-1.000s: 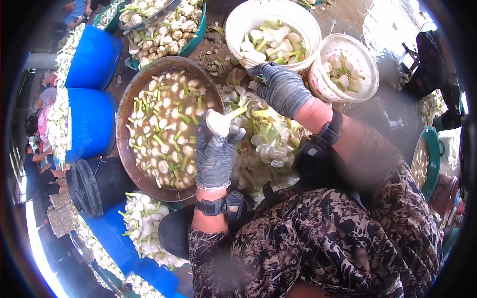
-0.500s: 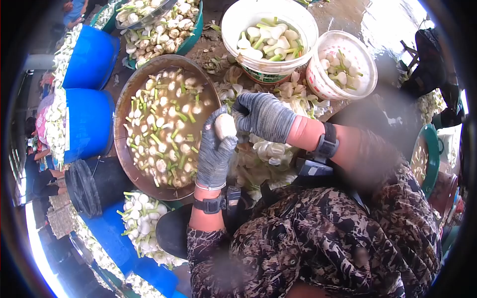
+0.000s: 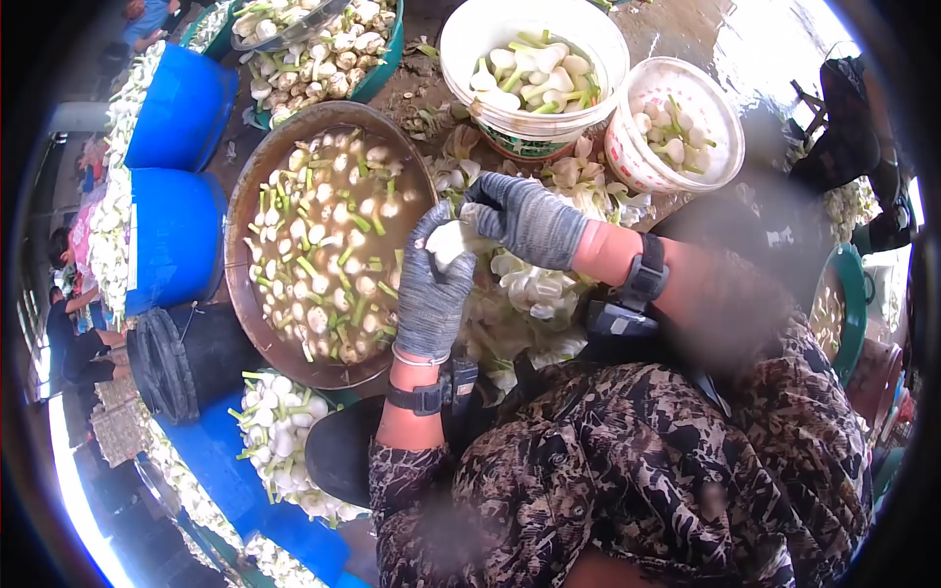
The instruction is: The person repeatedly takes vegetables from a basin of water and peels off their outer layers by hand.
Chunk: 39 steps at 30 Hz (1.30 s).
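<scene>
My left hand, in a grey knit glove, is closed around a white garlic bulb just right of the wide basin. My right hand, gloved alike, is at the bulb's upper right side with its fingers pinched together. A pale flap of garlic skin stretches from the bulb toward those fingertips; the exact point of contact is partly hidden. Below both hands lies a heap of loose garlic peels. The brown-rimmed basin holds murky water with many garlic bulbs and green stem pieces floating in it.
Ahead stand a large white bucket and a smaller patterned bucket, both with trimmed garlic inside. Blue tubs heaped with garlic line the left, near a black bucket. Other people are at the far left.
The bulb has turned in my left hand, and a flap of its skin now pulls away toward my right fingers. My right hand has shifted slightly to the right.
</scene>
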Motion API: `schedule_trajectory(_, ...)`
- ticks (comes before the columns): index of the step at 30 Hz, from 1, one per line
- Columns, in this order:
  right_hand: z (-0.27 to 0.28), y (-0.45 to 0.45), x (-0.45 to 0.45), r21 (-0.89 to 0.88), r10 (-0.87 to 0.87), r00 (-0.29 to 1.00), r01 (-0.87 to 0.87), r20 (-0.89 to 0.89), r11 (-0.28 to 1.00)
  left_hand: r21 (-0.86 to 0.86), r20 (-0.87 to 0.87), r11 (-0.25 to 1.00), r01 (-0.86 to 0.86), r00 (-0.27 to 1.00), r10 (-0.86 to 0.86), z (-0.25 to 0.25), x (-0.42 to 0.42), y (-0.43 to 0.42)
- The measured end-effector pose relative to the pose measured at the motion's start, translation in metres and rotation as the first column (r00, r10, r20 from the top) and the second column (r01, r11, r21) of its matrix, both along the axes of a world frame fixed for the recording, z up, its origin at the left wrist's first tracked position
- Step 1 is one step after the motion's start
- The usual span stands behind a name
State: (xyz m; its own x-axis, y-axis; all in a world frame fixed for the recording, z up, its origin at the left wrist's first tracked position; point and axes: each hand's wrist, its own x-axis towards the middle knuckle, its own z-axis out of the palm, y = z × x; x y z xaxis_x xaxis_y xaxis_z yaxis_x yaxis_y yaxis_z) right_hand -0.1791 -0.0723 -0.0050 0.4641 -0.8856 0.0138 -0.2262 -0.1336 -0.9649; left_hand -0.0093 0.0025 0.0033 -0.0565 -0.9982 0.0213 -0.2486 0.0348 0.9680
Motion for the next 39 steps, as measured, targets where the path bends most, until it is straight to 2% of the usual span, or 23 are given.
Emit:
schedule_trajectory(1, 0.003, 0.002, 0.0, 0.014, 0.043, 0.961, -0.048, 0.273, 0.999, -0.013, 0.005, 1.0, -0.016, 1.0, 0.016, -0.006, 0.001, -0.002)
schedule_trajectory(2, 0.007, 0.003, -0.005, 0.041, 0.087, 0.955, -0.103, 0.285, 0.994, 0.096, 0.044, 0.995, 0.007, 0.999, -0.011, -0.014, 0.006, -0.006)
schedule_trajectory(4, 0.023, 0.003, -0.013, -0.184, 0.148, 0.983, -0.166, -0.11, 0.969, 0.067, 0.049, 0.997, 0.031, 0.998, -0.034, -0.014, 0.005, -0.004)
schedule_trajectory(8, 0.019, 0.003, -0.008, -0.052, 0.063, 0.981, -0.074, -0.182, 0.996, 0.036, 0.171, 0.997, 0.071, 0.982, -0.077, -0.004, 0.003, -0.001)
schedule_trajectory(10, -0.008, -0.008, -0.005, 0.088, -0.159, 0.984, 0.165, -0.077, 0.982, -0.014, 0.179, 0.999, 0.052, 0.983, -0.049, 0.001, -0.002, 0.002)
schedule_trajectory(12, -0.015, -0.014, -0.007, 0.147, -0.14, 0.99, 0.143, -0.034, 0.979, -0.043, -0.082, 0.999, -0.006, 0.997, 0.003, 0.008, -0.008, 0.0)
schedule_trajectory(14, -0.011, -0.012, -0.008, 0.216, -0.169, 0.984, 0.178, -0.059, 0.96, 0.011, -0.125, 0.999, -0.051, 0.991, 0.052, -0.006, -0.006, -0.002)
schedule_trajectory(16, -0.02, -0.011, -0.004, 0.231, -0.213, 0.977, 0.215, -0.032, 0.949, 0.192, -0.585, 0.974, -0.122, 0.782, 0.213, -0.013, -0.01, -0.002)
schedule_trajectory(18, -0.029, -0.013, -0.004, 0.331, -0.283, 0.952, 0.305, -0.116, 0.893, 0.119, -0.432, 0.982, -0.149, 0.883, 0.186, -0.033, -0.003, -0.011)
schedule_trajectory(19, -0.025, -0.013, -0.006, 0.404, -0.293, 0.946, 0.323, -0.136, 0.856, 0.047, -0.106, 0.998, -0.041, 0.993, 0.046, -0.036, 0.004, -0.019)
schedule_trajectory(20, -0.025, -0.012, -0.007, 0.402, -0.297, 0.945, 0.326, -0.135, 0.856, 0.118, -0.421, 0.993, -0.009, 0.905, 0.058, -0.04, 0.006, -0.018)
schedule_trajectory(22, -0.029, -0.01, -0.009, 0.49, -0.334, 0.934, 0.353, -0.129, 0.797, 0.243, -0.889, 0.968, 0.068, 0.414, 0.194, -0.031, 0.002, -0.02)
schedule_trajectory(24, -0.032, -0.006, -0.016, 0.429, -0.28, 0.94, 0.337, -0.193, 0.838, 0.221, -0.843, 0.974, -0.043, 0.494, 0.213, -0.049, 0.019, -0.028)
schedule_trajectory(25, -0.033, -0.003, -0.019, 0.352, 0.055, 0.937, 0.075, -0.345, 0.933, 0.298, -0.777, 0.937, -0.185, 0.522, 0.35, -0.034, 0.013, -0.034)
schedule_trajectory(26, -0.034, -0.002, -0.02, 0.317, 0.358, 0.788, -0.219, -0.5, 0.923, 0.295, -0.777, 0.936, -0.193, 0.522, 0.352, -0.022, 0.003, -0.047)
schedule_trajectory(28, -0.056, 0.013, -0.016, 0.248, 0.415, 0.728, -0.332, -0.546, 0.91, -0.006, -0.379, 0.996, -0.086, 0.922, 0.077, -0.009, -0.032, -0.08)
schedule_trajectory(30, -0.095, 0.026, -0.005, 0.187, 0.476, 0.655, -0.462, -0.587, 0.867, -0.224, 0.096, 0.97, 0.094, 0.993, -0.074, -0.005, -0.066, -0.088)
schedule_trajectory(31, -0.12, 0.025, 0.0, -0.184, 0.34, 0.811, -0.469, -0.476, 0.864, -0.337, 0.27, 0.927, 0.165, 0.96, -0.073, -0.004, -0.083, -0.087)
schedule_trajectory(33, -0.14, 0.019, 0.0, -0.443, 0.291, 0.879, -0.448, -0.379, 0.776, -0.383, -0.007, 0.92, 0.086, 0.995, -0.095, -0.009, -0.116, -0.086)
schedule_trajectory(34, -0.132, 0.015, 0.003, -0.566, 0.263, 0.906, -0.414, -0.331, 0.713, -0.213, -0.141, 0.975, 0.065, 0.985, -0.097, -0.005, -0.109, -0.088)
schedule_trajectory(35, -0.122, 0.014, -0.007, -0.283, 0.335, 0.788, -0.527, -0.517, 0.802, -0.037, -0.276, 0.998, 0.042, 0.96, -0.051, -0.001, -0.103, -0.091)
schedule_trajectory(36, -0.092, 0.014, -0.014, 0.032, 0.436, 0.624, -0.55, -0.648, 0.835, -0.012, -0.182, 0.999, -0.044, 0.983, 0.041, -0.005, -0.081, -0.087)
schedule_trajectory(39, -0.036, 0.016, -0.01, 0.199, 0.488, 0.469, -0.539, -0.736, 0.818, 0.057, 0.321, 0.929, -0.365, 0.888, 0.329, -0.063, 0.015, -0.084)
